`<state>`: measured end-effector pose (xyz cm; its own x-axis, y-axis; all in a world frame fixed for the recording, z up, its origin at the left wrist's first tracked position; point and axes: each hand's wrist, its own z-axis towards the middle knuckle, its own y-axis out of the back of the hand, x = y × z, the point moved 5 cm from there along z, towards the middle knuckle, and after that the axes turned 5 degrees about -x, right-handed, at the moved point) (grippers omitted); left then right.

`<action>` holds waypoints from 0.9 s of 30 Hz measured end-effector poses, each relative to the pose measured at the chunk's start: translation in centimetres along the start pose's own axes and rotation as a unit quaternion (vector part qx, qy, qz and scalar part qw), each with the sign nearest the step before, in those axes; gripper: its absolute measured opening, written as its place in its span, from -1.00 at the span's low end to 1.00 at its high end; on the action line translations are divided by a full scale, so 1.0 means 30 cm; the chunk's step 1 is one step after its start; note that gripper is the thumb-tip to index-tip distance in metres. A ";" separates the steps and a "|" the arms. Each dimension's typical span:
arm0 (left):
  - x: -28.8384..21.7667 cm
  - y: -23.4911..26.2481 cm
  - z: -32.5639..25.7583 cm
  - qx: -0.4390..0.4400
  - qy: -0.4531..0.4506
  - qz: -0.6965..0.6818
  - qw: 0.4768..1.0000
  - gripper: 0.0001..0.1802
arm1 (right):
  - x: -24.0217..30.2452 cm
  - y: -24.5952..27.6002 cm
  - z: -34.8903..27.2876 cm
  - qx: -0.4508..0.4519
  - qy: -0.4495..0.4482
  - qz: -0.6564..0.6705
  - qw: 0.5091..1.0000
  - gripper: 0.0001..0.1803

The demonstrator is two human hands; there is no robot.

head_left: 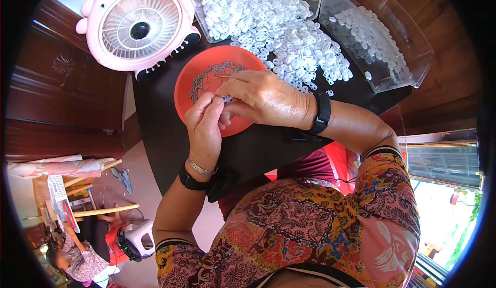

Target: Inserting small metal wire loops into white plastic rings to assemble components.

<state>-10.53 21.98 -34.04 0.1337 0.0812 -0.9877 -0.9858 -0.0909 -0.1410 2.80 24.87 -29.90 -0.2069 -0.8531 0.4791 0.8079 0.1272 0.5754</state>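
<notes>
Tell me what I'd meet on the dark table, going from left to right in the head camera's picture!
Pink animal-shaped fan → red bowl → loose heap of white pieces → clear bin on the right.

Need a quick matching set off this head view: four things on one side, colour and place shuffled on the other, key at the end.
Things
1. Fan
2. Dish
3. Small metal pieces
4. Slippers

Colour and place
A. Grey, lying inside a round container
B. Blue-grey, on the floor
C. Orange-red, beneath the left hand and right hand
D. Pink, at the far left of the dark table

Pairs
1-D, 2-C, 3-A, 4-B
</notes>
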 end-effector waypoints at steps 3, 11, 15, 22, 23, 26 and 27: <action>0.014 0.008 0.002 0.015 0.012 0.002 1.000 -0.79 | 0.002 -0.004 -0.011 0.012 0.013 -0.046 0.999 -0.71; 0.013 0.017 -0.012 0.013 0.036 0.004 0.999 -0.76 | 0.016 -0.014 -0.014 0.015 0.040 -0.053 0.998 -0.88; 0.008 0.016 -0.018 0.015 0.040 -0.014 0.999 -0.77 | 0.017 -0.010 -0.014 0.015 0.049 -0.068 0.996 -0.85; -0.009 0.013 -0.020 0.026 0.034 -0.024 0.999 -0.76 | 0.032 -0.002 -0.006 0.029 0.075 -0.105 0.991 -0.77; -0.008 0.015 -0.014 0.024 0.026 -0.018 0.999 -0.76 | 0.024 -0.008 -0.004 0.029 0.074 -0.109 0.991 -0.77; -0.018 0.012 -0.010 0.013 0.003 -0.006 1.000 -0.75 | 0.004 0.008 0.003 -0.009 0.078 -0.075 0.994 -0.77; -0.025 0.016 -0.008 -0.002 -0.010 0.002 1.000 -0.75 | 0.005 0.037 0.016 -0.035 0.095 -0.134 0.986 -0.77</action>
<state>-11.07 21.63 -33.38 0.1279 0.1011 -0.9866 -0.9859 -0.0952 -0.1376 3.40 25.11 -28.88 -0.3167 -0.9315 0.1791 0.7755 -0.1455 0.6143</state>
